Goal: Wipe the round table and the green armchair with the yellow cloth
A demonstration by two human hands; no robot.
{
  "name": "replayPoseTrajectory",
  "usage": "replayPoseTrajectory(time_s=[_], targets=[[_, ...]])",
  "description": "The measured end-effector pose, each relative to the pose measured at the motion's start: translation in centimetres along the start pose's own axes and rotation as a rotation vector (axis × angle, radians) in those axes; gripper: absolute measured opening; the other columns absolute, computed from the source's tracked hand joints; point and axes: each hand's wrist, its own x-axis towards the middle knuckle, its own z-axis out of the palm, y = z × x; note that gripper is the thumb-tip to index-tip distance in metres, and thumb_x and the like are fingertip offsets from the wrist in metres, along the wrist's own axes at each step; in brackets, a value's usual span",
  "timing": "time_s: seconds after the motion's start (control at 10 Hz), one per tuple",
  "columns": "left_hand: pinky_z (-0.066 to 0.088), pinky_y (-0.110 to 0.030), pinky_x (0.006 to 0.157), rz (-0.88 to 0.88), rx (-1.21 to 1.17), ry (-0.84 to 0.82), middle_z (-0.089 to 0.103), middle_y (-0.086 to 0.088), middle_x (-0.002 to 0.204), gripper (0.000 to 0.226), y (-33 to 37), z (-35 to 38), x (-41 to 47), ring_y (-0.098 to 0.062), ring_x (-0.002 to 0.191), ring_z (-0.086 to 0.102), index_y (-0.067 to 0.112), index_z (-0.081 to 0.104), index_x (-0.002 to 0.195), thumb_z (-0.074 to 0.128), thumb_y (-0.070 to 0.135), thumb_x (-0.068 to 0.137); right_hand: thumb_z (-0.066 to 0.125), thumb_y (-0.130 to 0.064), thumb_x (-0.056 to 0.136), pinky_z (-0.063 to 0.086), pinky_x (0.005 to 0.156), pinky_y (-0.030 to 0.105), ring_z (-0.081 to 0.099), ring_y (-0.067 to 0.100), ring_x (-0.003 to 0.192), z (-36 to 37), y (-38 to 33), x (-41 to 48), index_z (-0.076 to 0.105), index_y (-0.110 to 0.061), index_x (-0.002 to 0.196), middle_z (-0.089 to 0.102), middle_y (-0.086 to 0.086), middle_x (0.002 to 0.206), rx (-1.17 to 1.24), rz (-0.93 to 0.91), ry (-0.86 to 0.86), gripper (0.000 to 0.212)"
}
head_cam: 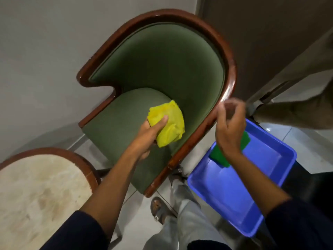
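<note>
The green armchair (158,65) with a dark wooden rim fills the middle of the view. My left hand (149,134) grips the bunched yellow cloth (169,123) and presses it on the seat cushion, close to the inner right side of the chair. My right hand (229,129) hovers beside the chair's right wooden arm rail, blurred, fingers loosely curled and apart, holding nothing. The round table (36,192), pale stone top with a brown wooden rim, sits at the lower left.
A blue plastic tub (234,199) stands on the tiled floor right of the chair, with a green cloth (219,157) lying in it. My legs and a sandalled foot (158,210) are below the chair. A grey wall lies behind; a curtain hangs at the right.
</note>
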Motion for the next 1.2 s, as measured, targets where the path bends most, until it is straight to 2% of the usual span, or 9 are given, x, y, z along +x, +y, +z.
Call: replayPoseTrajectory(time_s=[0.2,0.4,0.5,0.6,0.7,0.8,0.9,1.0,1.2], targets=[[0.060,-0.026,0.077,0.029,0.049,-0.203,0.070,-0.005,0.111,0.050,-2.5,3.9,-4.1,-0.011,0.092,0.071,0.006,0.054,0.129,0.070,-0.001,0.082,0.056,-0.064,0.079,0.052,0.058,0.023,0.060,0.014,0.075,-4.6,2.3,-6.5,0.054,-0.025,0.110,0.062,0.003,0.089,0.445,0.467,-0.443,0.050],[0.057,-0.042,0.085,-0.045,0.308,-0.046,0.061,-0.009,0.112,0.073,-12.6,10.5,-3.6,-0.021,0.097,0.064,0.031,0.040,0.116,0.087,0.030,0.060,0.076,-0.016,0.077,0.054,0.065,0.029,0.068,0.011,0.073,-10.1,9.5,-8.7,0.048,-0.025,0.116,0.070,0.008,0.093,0.275,0.673,-0.440,0.048],[0.053,-0.035,0.076,-0.108,0.351,-0.067,0.054,-0.004,0.104,0.056,-17.7,12.6,-3.2,-0.020,0.086,0.058,0.025,0.039,0.107,0.081,0.008,0.074,0.069,-0.001,0.083,0.049,0.051,0.019,0.062,0.004,0.054,-12.1,13.6,-10.7,0.036,-0.023,0.114,0.063,0.008,0.078,0.058,0.776,-0.286,0.051],[0.047,-0.034,0.094,-0.070,0.711,-0.173,0.059,-0.007,0.111,0.020,-22.8,14.6,-2.5,-0.026,0.107,0.060,0.019,0.063,0.098,0.070,0.012,0.081,0.070,-0.014,0.081,0.045,0.057,0.027,0.059,0.024,0.067,-13.2,17.8,-13.6,0.032,-0.028,0.109,0.059,0.007,0.079,-0.217,0.722,-0.344,0.049],[0.038,-0.040,0.109,-0.094,1.084,-0.424,0.037,-0.017,0.145,0.032,-26.7,16.0,-2.1,-0.035,0.132,0.043,0.018,0.062,0.123,0.056,0.023,0.092,0.049,-0.025,0.086,0.038,0.072,0.032,0.057,0.036,0.091,-13.3,21.2,-15.3,0.050,-0.019,0.108,0.059,0.021,0.104,-0.522,0.701,-0.510,0.024],[0.012,-0.053,0.119,0.057,1.521,-0.560,0.005,-0.020,0.162,0.045,-27.4,16.3,-2.1,-0.039,0.149,0.003,0.013,0.052,0.133,0.057,0.026,0.090,0.031,-0.038,0.093,0.037,0.102,0.043,0.037,0.037,0.130,-13.5,22.8,-15.5,0.055,-0.017,0.122,0.040,0.023,0.142,-0.842,0.671,-0.784,0.043],[0.012,-0.054,0.120,0.212,1.614,-0.516,0.014,-0.022,0.161,0.042,-25.0,14.9,-3.0,-0.036,0.150,0.009,0.013,0.057,0.126,0.057,0.020,0.085,0.035,-0.034,0.096,0.026,0.111,0.050,0.022,0.034,0.143,-12.8,21.5,-13.6,0.055,-0.017,0.125,0.027,0.019,0.154,-1.014,0.495,-0.789,0.039],[0.050,-0.044,0.099,0.371,1.605,-0.453,0.061,-0.011,0.134,0.039,-20.8,11.2,-3.7,-0.027,0.125,0.057,0.028,0.069,0.104,0.054,0.027,0.069,0.027,-0.040,0.084,0.037,0.098,0.052,0.045,0.039,0.126,-10.2,16.2,-10.4,0.058,-0.013,0.121,0.051,0.020,0.134,-0.934,0.262,-0.594,0.056],[0.034,-0.043,0.098,0.861,1.729,0.133,0.063,-0.006,0.131,0.043,-2.9,-1.9,-8.0,-0.024,0.119,0.058,0.028,0.060,0.119,0.053,0.036,0.078,0.041,-0.030,0.089,0.037,0.090,0.045,0.055,0.035,0.107,0.4,-4.0,0.5,0.056,-0.017,0.117,0.060,0.013,0.115,-0.447,-0.350,-0.215,0.034]])
